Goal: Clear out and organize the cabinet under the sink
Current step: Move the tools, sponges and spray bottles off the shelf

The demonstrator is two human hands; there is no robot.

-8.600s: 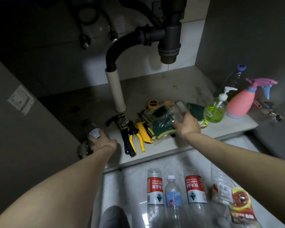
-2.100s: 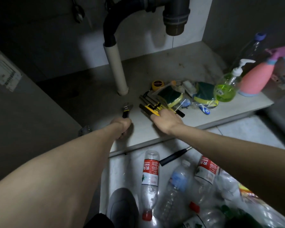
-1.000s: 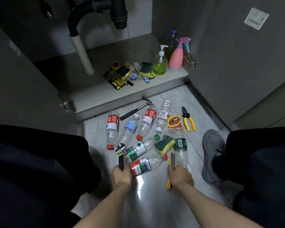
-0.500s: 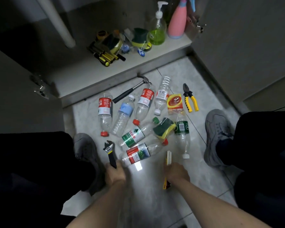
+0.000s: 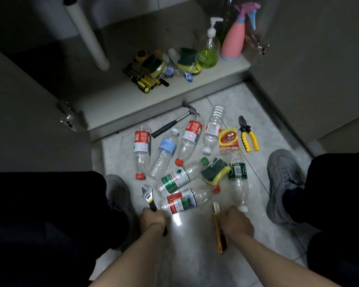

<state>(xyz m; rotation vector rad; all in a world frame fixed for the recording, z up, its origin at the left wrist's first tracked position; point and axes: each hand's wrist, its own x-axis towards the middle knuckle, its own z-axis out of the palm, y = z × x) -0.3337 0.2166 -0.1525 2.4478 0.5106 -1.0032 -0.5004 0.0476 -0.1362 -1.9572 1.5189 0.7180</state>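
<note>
Two hands sit low over the tiled floor (image 5: 195, 255). I see my left hand (image 5: 152, 220) curled round the adjustable wrench (image 5: 148, 197) handle; my right hand (image 5: 235, 223) grips the yellow utility knife (image 5: 218, 228). Empty bottles (image 5: 180, 179) lie ahead, below the cabinet (image 5: 174, 88).

Bottles (image 5: 187, 160) are lying on the floor (image 5: 257, 96) at centre, with the hammer (image 5: 174, 122) at twelve o'clock, pliers (image 5: 247, 134) at two, wrench (image 5: 148, 196) at seven and knife (image 5: 219, 226) at five.
</note>
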